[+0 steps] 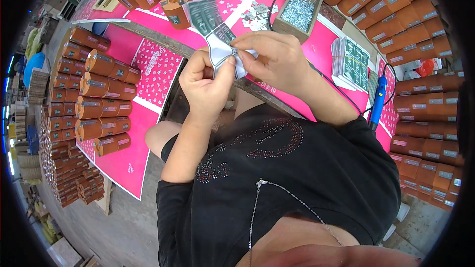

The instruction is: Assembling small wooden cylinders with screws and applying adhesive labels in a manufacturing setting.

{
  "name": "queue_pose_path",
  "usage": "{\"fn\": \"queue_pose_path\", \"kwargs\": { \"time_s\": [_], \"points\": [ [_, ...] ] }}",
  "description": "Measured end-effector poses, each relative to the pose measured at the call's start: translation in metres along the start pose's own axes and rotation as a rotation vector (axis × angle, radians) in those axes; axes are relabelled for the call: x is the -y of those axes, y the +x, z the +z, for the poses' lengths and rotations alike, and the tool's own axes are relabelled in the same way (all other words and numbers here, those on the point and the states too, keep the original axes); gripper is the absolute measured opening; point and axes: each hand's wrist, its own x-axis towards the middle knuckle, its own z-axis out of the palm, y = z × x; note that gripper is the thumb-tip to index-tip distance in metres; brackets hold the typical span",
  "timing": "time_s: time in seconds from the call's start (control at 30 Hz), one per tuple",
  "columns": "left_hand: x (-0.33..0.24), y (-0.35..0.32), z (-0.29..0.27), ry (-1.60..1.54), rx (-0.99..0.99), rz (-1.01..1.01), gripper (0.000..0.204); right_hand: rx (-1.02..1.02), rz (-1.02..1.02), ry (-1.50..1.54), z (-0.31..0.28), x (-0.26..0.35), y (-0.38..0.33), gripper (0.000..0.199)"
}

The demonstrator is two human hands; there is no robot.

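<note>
Black shirt (297, 168) and a thin silver necklace (277, 190) fill the bottom of the view. Above them, both hands meet over the pink table (326, 44). Left hand (205, 86) is curled, fingers pressed together and pinching the lower end of a strip of silver-green labels (215, 27). Right hand (274, 59) pinches the same strip just beside it, fingertips closed on the backing. Strip fans upward toward a brown cylinder (175, 7). Wooden box of screws (299, 10) sits behind, and a blue tool (378, 96) hangs off the right edge.
</note>
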Motion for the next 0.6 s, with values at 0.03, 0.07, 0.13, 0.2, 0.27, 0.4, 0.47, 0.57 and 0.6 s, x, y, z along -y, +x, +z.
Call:
{"fn": "queue_pose_path", "kwargs": {
  "time_s": [0.03, 0.07, 0.13, 0.2, 0.27, 0.4, 0.47, 0.57, 0.6],
  "points": [
    [0.0, 0.001, -0.002, 0.001, -0.001, 0.005, 0.013, -0.001, -0.006, 0.001, 0.0, -0.002, 0.001, 0.012],
    [0.003, 0.002, -0.006, -0.102, -0.025, -0.062, 0.012, -0.002, 0.031, 0.041, 0.0, -0.006, 0.002, 0.012],
    [0.012, 0.004, -0.012, -0.205, -0.045, -0.128, 0.011, -0.005, 0.066, 0.082, 0.002, -0.02, 0.004, 0.012],
    [0.022, 0.006, -0.017, -0.343, -0.167, -0.226, 0.013, 0.038, 0.483, 0.513, 0.004, -0.039, 0.005, 0.011],
    [0.031, 0.008, -0.026, -0.375, -0.215, -0.294, 0.015, 0.097, 0.469, 0.481, -0.005, -0.05, 0.012, 0.011],
    [0.04, 0.007, -0.024, -0.195, -0.326, -0.272, 0.011, 0.013, 0.689, 1.1, -0.007, -0.051, 0.018, 0.01],
    [0.041, 0.007, -0.021, -0.073, -0.333, -0.204, 0.015, -0.114, 0.552, 0.909, 0.003, -0.045, 0.013, 0.009],
    [0.044, 0.01, -0.029, 0.478, -0.021, 0.023, 0.018, -0.079, 0.26, 0.227, 0.018, -0.031, 0.005, 0.01],
    [0.041, 0.009, -0.028, 0.479, -0.022, 0.019, 0.018, -0.077, 0.264, 0.228, 0.024, -0.028, 0.002, 0.01]
  ]
}}
